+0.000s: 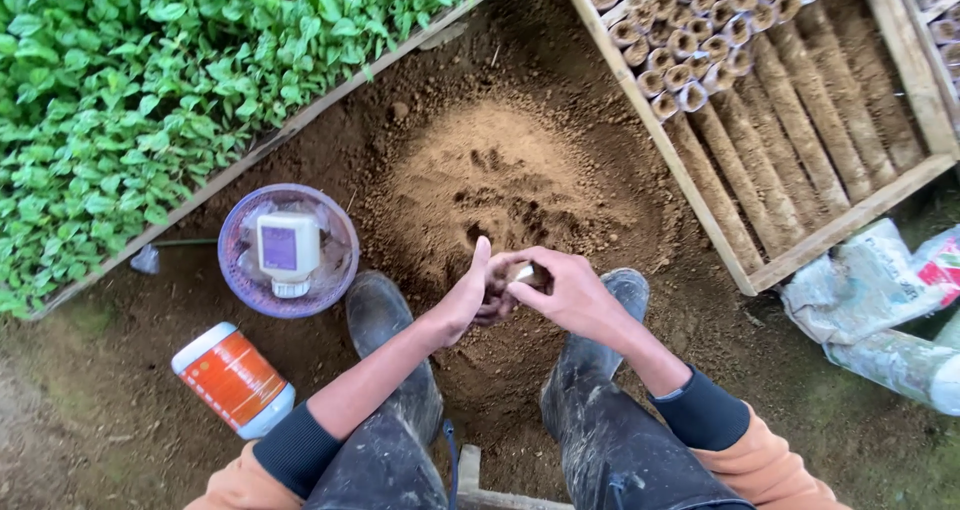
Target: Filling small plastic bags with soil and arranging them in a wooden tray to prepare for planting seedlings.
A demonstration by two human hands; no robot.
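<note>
Bare soil heap [500, 185] lies before me; both hands, left [470, 295] and right [565, 295], close around a small soil-filled tube [527, 273], keeping it upright.

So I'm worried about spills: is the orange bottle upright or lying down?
Lying down: the orange bottle rests on its side on the soil, white cap end toward the person's left boot.
</note>
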